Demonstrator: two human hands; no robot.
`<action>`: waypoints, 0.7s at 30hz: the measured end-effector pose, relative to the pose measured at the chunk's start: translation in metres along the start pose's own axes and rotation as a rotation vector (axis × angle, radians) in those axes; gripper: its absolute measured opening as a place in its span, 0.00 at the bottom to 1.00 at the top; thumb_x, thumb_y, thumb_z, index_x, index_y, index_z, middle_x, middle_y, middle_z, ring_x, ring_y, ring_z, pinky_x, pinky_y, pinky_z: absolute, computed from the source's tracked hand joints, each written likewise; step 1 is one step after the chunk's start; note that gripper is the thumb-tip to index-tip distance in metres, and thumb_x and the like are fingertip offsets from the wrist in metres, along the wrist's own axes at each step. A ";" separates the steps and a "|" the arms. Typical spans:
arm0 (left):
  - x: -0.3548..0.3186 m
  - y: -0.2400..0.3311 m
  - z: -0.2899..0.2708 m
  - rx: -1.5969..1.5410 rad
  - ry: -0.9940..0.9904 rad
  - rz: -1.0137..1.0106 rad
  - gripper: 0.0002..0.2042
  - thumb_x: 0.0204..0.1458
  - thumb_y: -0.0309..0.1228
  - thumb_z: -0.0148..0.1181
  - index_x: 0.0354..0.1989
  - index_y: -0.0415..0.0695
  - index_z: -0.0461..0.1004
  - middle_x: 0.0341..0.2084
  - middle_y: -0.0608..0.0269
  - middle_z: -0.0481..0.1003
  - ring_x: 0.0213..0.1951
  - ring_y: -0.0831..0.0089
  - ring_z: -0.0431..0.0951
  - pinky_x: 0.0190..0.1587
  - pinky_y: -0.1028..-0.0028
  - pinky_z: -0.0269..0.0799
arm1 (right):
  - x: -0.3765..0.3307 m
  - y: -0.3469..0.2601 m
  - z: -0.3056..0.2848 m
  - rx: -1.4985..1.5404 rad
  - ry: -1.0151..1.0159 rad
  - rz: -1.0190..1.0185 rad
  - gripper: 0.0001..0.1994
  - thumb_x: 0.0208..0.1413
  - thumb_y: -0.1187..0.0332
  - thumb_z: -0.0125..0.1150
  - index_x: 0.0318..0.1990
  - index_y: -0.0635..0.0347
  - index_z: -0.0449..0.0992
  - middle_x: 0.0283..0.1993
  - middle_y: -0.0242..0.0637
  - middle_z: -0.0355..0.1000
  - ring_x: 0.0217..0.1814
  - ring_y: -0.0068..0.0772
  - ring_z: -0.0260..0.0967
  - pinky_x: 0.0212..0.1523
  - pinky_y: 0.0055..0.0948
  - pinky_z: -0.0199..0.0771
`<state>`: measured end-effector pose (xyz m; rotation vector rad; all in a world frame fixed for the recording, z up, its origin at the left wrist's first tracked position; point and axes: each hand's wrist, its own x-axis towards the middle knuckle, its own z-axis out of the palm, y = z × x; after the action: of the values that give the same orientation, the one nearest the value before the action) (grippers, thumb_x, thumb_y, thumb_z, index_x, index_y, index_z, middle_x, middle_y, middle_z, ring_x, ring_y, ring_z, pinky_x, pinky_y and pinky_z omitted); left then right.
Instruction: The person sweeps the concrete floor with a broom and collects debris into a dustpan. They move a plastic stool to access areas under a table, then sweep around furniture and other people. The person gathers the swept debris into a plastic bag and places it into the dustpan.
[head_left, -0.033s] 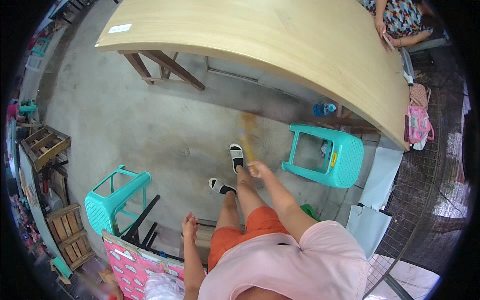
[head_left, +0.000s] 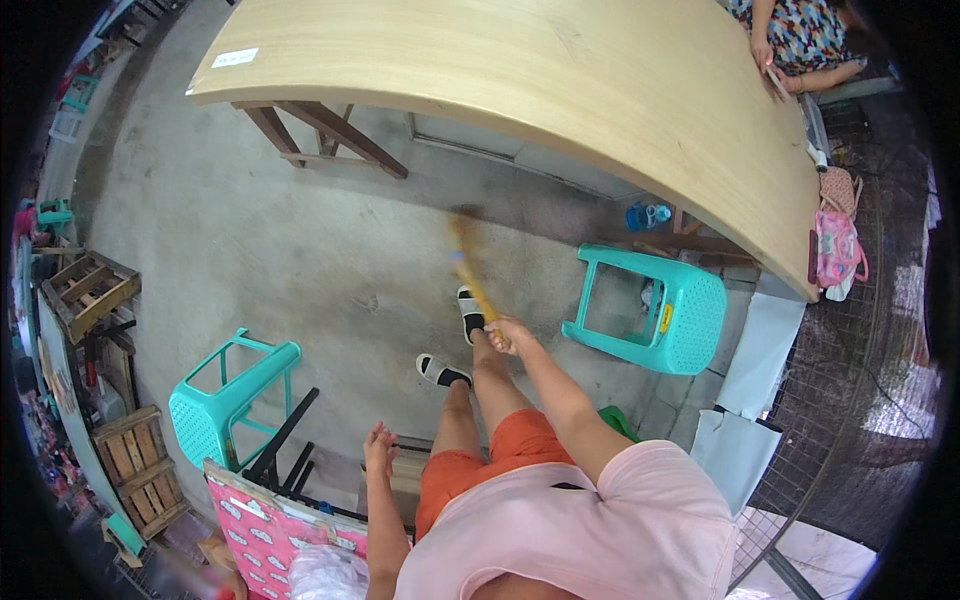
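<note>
My right hand (head_left: 508, 336) is closed round the upper end of a yellow handle, what looks like a broom (head_left: 480, 292). Its brownish lower end reaches out over the concrete floor (head_left: 330, 240) beyond my sandaled feet and is smeared by motion. A bluish band shows partway along it. Whether the tip touches the floor, I cannot tell. My left hand (head_left: 380, 447) hangs in the air at my left side, fingers loosely curled and apart, holding nothing. Below it stands a pink patterned board or tabletop (head_left: 255, 530) with a white plastic bag (head_left: 328, 573) on it.
A long pale wooden table (head_left: 480, 60) curves across the far side, on brown wooden legs (head_left: 345, 138). One teal stool (head_left: 690, 310) lies tipped at right, another teal stool (head_left: 230, 395) at left. A blue bottle (head_left: 645, 216) is under the table. Another person's hand (head_left: 763, 52) shows at far right.
The broom's lower end has swung to the left across the floor. My right hand has shifted slightly left with it; my left hand is nearly still.
</note>
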<state>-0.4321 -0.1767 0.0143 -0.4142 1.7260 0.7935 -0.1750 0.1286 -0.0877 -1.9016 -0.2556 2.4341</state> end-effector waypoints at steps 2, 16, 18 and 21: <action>0.000 0.010 0.010 0.005 0.017 0.002 0.21 0.51 0.31 0.47 0.55 0.49 0.59 0.48 0.66 0.65 0.41 0.73 0.69 0.38 0.68 0.64 | -0.045 -0.025 0.022 -0.064 -0.086 -0.004 0.14 0.48 0.73 0.54 0.43 0.53 0.63 0.18 0.29 0.59 0.12 0.19 0.53 0.10 0.18 0.56; 0.005 0.061 0.082 -0.033 0.006 0.074 0.22 0.52 0.33 0.46 0.57 0.48 0.57 0.54 0.62 0.60 0.51 0.66 0.64 0.49 0.60 0.59 | -0.031 -0.177 -0.151 0.580 0.603 -0.247 0.03 0.46 0.75 0.50 0.28 0.59 0.64 0.19 0.35 0.58 0.14 0.26 0.54 0.13 0.21 0.56; 0.012 0.051 0.083 -0.112 0.035 0.064 0.23 0.50 0.32 0.48 0.57 0.48 0.58 0.53 0.62 0.61 0.48 0.69 0.65 0.46 0.63 0.60 | 0.033 -0.211 -0.158 0.311 0.374 -0.372 0.06 0.42 0.79 0.55 0.27 0.59 0.66 0.18 0.32 0.59 0.14 0.26 0.57 0.11 0.22 0.57; 0.013 0.048 0.078 -0.162 0.104 0.072 0.23 0.49 0.32 0.50 0.56 0.47 0.58 0.52 0.62 0.62 0.47 0.71 0.66 0.43 0.64 0.62 | 0.074 -0.240 -0.048 -0.069 0.400 -0.335 0.08 0.39 0.77 0.60 0.28 0.60 0.67 0.15 0.34 0.61 0.10 0.31 0.57 0.10 0.33 0.58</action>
<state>-0.4111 -0.0869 0.0051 -0.5138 1.7872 0.9831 -0.1630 0.3803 -0.1326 -2.1155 -0.5862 1.8160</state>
